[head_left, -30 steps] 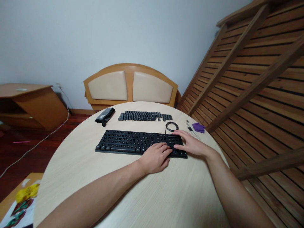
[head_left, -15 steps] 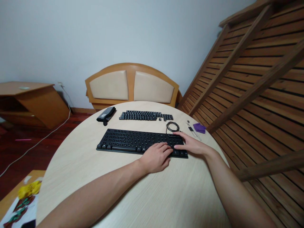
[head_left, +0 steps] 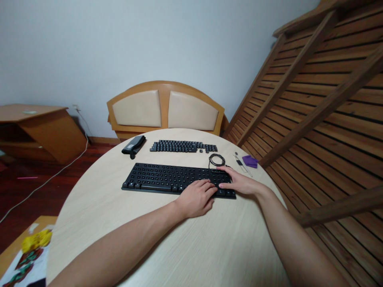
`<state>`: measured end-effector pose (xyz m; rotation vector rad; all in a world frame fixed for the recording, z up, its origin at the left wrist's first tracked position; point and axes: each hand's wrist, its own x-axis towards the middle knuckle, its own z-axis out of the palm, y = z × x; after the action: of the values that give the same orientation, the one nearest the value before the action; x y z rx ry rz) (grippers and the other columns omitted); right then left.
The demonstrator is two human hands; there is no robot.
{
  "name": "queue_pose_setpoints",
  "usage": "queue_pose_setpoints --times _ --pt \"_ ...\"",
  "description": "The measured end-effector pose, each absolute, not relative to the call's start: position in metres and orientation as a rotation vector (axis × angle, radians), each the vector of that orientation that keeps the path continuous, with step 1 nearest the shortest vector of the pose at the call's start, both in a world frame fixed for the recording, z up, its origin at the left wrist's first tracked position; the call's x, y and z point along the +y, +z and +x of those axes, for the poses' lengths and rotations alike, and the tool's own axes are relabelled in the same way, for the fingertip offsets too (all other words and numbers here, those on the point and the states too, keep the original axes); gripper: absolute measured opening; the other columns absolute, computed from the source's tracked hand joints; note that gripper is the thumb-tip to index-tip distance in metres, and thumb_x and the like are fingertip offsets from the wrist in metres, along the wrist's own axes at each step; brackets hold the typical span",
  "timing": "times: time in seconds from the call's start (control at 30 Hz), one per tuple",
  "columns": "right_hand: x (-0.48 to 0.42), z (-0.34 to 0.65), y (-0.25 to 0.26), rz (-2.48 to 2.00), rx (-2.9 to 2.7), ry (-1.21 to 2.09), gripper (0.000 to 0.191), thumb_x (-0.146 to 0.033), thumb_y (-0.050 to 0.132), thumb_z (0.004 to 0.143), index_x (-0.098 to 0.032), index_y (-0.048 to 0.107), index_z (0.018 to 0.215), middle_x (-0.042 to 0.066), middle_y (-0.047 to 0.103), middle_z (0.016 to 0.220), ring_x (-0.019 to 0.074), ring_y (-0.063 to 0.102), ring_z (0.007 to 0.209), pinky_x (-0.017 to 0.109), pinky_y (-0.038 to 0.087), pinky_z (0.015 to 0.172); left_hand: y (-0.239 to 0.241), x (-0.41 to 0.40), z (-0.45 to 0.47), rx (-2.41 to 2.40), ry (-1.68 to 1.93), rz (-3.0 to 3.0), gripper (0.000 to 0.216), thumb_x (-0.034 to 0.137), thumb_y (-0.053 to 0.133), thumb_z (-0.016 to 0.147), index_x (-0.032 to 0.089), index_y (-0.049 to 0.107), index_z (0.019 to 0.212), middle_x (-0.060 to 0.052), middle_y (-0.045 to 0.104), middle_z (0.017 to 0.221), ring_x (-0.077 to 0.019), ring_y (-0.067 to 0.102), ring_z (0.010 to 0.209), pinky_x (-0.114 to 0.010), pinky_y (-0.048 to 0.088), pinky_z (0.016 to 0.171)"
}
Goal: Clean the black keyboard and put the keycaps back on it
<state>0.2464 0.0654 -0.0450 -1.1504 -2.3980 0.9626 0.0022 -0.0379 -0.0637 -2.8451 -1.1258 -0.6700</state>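
Note:
A black keyboard (head_left: 161,178) lies on the round table (head_left: 191,247), most of its keys bare of caps, with caps along the bottom row. My left hand (head_left: 199,198) rests on its front edge, fingers stretched over the keys toward the number pad; its fingertips are partly hidden. At the right end, my right hand (head_left: 241,183) lies with thumb and index finger spread, the index near the top edge and the thumb over the number pad. Behind the keyboard, loose black keycaps (head_left: 176,146) are laid out in rows. A coiled black cable (head_left: 217,160) sits just beyond the right end.
A dark grey pouch (head_left: 134,145) is at the table's back left. On the right lie a wire tool (head_left: 241,164) and a purple cloth (head_left: 250,161). A padded headboard (head_left: 164,105) stands behind the table, and a slatted wooden frame (head_left: 314,103) leans along the right side.
The view has shifted very slightly. Both hands hold the same positions on the keyboard.

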Motion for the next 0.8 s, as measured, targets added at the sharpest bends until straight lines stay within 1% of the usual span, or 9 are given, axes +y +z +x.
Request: queue_pose_setpoints --times 0.17,0.27,0.33,0.47,0.53,0.63,0.8 --pt "0.065 0.249 -0.048 -1.141 -2.41 0.912 0.077 -0.053 0.075 0.081 -0.022 0.047 0.146 0.014 0.05 0.147 0.0315 0.048 0.137 0.05 0.034 0.119 -0.064 -0.038 0.002 -1.116 -0.666 -2.847 0.041 0.03 0.053 0.098 0.012 0.057 0.134 -0.013 0.064 0.133 -0.0285 0.053 0.133 -0.043 0.041 0.116" --pt "0.066 0.25 -0.05 -1.101 -2.417 0.833 0.072 -0.053 0.074 0.082 -0.024 0.051 0.143 0.012 0.055 0.143 0.0314 0.051 0.134 0.051 0.037 0.116 -0.065 -0.037 0.002 -1.122 -0.662 -2.847 0.041 0.031 0.053 0.098 0.013 0.057 0.134 -0.012 0.064 0.133 -0.0288 0.053 0.133 -0.043 0.041 0.115" --pt "0.068 0.249 -0.052 -1.082 -2.415 0.747 0.063 -0.052 0.073 0.083 -0.025 0.056 0.138 0.011 0.059 0.137 0.031 0.055 0.129 0.051 0.04 0.113 -0.065 -0.037 0.002 -1.133 -0.662 -2.844 0.041 0.031 0.054 0.097 0.013 0.057 0.135 -0.012 0.064 0.134 -0.029 0.053 0.133 -0.043 0.042 0.115" --pt "0.079 0.236 -0.053 -1.053 -2.347 0.461 0.034 -0.046 0.062 0.093 -0.022 0.069 0.115 0.011 0.068 0.119 0.0295 0.062 0.116 0.048 0.047 0.105 -0.065 -0.037 0.002 -1.135 -0.668 -2.85 0.041 0.03 0.055 0.097 0.013 0.057 0.134 -0.012 0.064 0.134 -0.0287 0.052 0.133 -0.043 0.041 0.115" --pt "0.089 0.227 -0.053 -1.072 -2.343 0.309 0.028 -0.041 0.057 0.096 -0.021 0.07 0.111 0.011 0.07 0.115 0.0283 0.063 0.113 0.045 0.048 0.103 -0.065 -0.038 0.003 -1.134 -0.673 -2.853 0.041 0.03 0.055 0.097 0.014 0.057 0.134 -0.011 0.064 0.134 -0.0285 0.053 0.133 -0.042 0.041 0.115" --pt "0.108 0.213 -0.053 -1.155 -2.385 0.179 0.027 -0.033 0.057 0.095 -0.021 0.068 0.116 0.011 0.069 0.122 0.028 0.061 0.117 0.044 0.046 0.104 -0.065 -0.038 0.003 -1.137 -0.679 -2.854 0.04 0.031 0.054 0.097 0.014 0.058 0.134 -0.011 0.064 0.133 -0.0286 0.053 0.133 -0.043 0.042 0.114" --pt "0.139 0.193 -0.053 -1.313 -2.453 0.087 0.037 -0.03 0.06 0.093 -0.017 0.065 0.127 0.015 0.065 0.132 0.0312 0.057 0.124 0.046 0.043 0.107 -0.064 -0.038 0.004 -1.131 -0.672 -2.864 0.041 0.031 0.055 0.097 0.012 0.058 0.134 -0.012 0.064 0.134 -0.0285 0.053 0.133 -0.042 0.041 0.116"
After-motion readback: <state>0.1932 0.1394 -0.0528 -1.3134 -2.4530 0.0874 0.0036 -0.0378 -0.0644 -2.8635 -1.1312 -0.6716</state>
